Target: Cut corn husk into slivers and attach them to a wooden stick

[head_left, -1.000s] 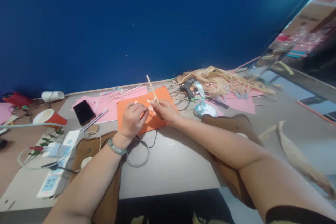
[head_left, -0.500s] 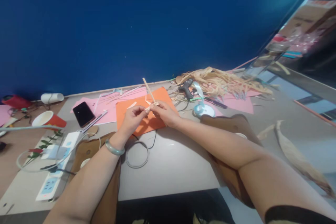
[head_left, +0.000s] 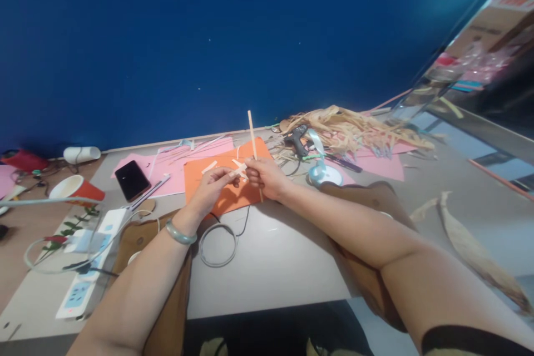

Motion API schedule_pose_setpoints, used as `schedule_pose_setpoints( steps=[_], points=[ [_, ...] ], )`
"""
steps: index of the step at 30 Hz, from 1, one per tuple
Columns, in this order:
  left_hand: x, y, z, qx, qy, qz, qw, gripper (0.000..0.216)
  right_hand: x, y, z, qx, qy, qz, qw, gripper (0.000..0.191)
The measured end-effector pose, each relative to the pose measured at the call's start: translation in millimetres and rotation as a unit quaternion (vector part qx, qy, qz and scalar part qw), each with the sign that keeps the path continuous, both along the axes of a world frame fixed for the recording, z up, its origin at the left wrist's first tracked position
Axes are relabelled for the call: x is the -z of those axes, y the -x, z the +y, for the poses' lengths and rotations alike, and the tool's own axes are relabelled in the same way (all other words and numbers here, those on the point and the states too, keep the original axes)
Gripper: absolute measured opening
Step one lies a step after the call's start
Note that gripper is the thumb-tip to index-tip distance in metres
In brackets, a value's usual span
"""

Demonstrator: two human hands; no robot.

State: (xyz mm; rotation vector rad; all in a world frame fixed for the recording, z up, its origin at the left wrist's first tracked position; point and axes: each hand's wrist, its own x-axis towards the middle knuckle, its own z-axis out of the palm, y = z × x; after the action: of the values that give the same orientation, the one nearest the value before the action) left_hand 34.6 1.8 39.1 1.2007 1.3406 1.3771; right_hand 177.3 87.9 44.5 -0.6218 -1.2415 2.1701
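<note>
My right hand (head_left: 270, 179) is closed around a thin pale stick (head_left: 252, 132). The stick stands nearly upright, its lower end showing beneath the fingers. Thumb and fingers of my left hand (head_left: 212, 188) pinch a short pale strip (head_left: 239, 170), whose other end reaches the right fingertips. I cannot tell whether the strip touches the stick. Both hands are over an orange sheet (head_left: 194, 181), where another small pale piece (head_left: 209, 167) lies behind the left hand.
Pink paper (head_left: 171, 182) and a phone (head_left: 132, 181) lie left, near a paper cup (head_left: 77, 188) and power strip (head_left: 89, 264). To the right are a glue gun (head_left: 297, 142), a ribbon spool (head_left: 327, 175) and dried husk strips (head_left: 342, 122). A cable loop (head_left: 217, 245) lies in front.
The stick has swung from leaning left to nearly upright, moving right with my right hand. My hands have drawn slightly apart, showing more of the pale strip between them.
</note>
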Motion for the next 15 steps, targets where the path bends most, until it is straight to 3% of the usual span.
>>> schedule_pose_setpoints(
  steps=[3, 11, 15],
  points=[
    [-1.4, -0.8, -0.8, 0.022, 0.019, -0.006, 1.000, 0.022, -1.1, -0.5, 0.5, -0.013, 0.018, -0.004, 1.000, 0.037],
    [6.3, 2.8, 2.2, -0.013, 0.016, 0.011, 1.000, 0.023, 4.9, 1.5, -1.7, 0.054, -0.071, -0.008, 0.996, 0.034],
    [2.4, 2.2, 1.0, -0.028, 0.012, -0.006, 1.000, 0.019, 4.5, 1.7, 0.4, 0.044, -0.051, -0.008, 0.998, 0.035]
  ],
)
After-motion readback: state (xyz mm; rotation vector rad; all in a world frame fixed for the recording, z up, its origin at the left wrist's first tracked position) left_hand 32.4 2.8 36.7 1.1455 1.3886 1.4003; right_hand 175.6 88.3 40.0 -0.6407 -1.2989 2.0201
